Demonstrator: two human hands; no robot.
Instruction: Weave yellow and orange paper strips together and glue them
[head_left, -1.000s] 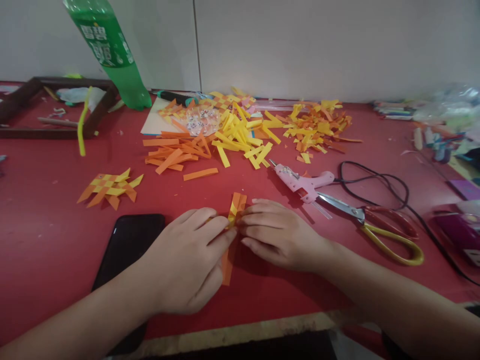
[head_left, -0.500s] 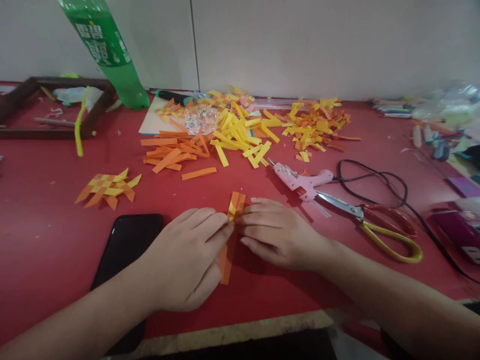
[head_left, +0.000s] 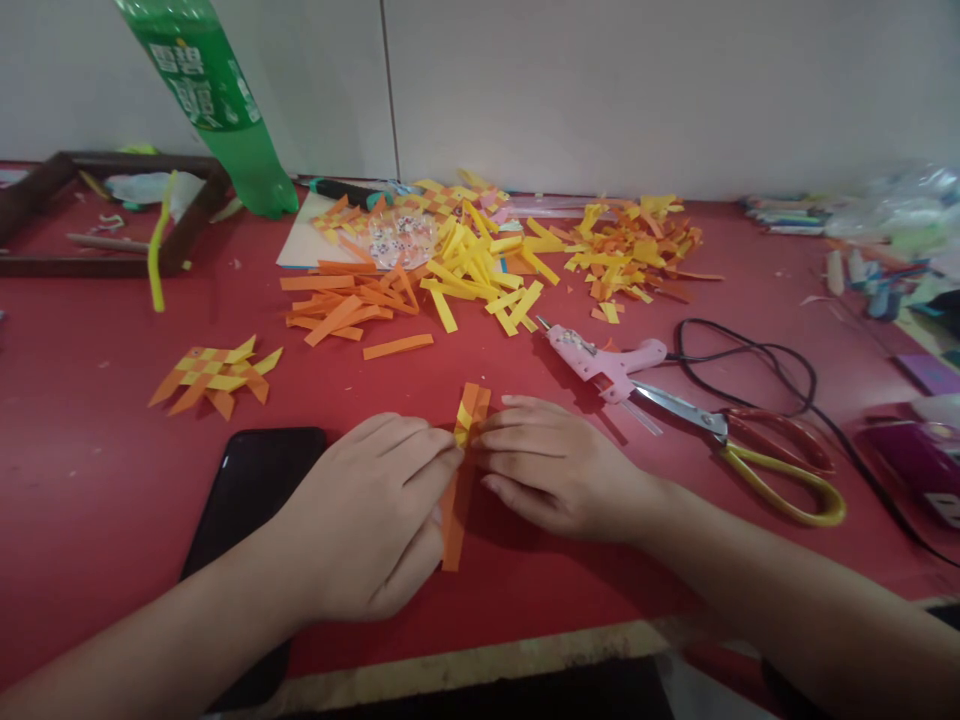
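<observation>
Grip of the left hand [head_left: 375,520] pinches the strips [head_left: 460,515]; their long axis runs forward, with the right hand [head_left: 551,465] touching their right edge, its hold unclear.

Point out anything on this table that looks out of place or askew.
A yellow strip lies askew across the brown frame, one end sticking out; one orange strip lies apart from the orange pile.
</observation>
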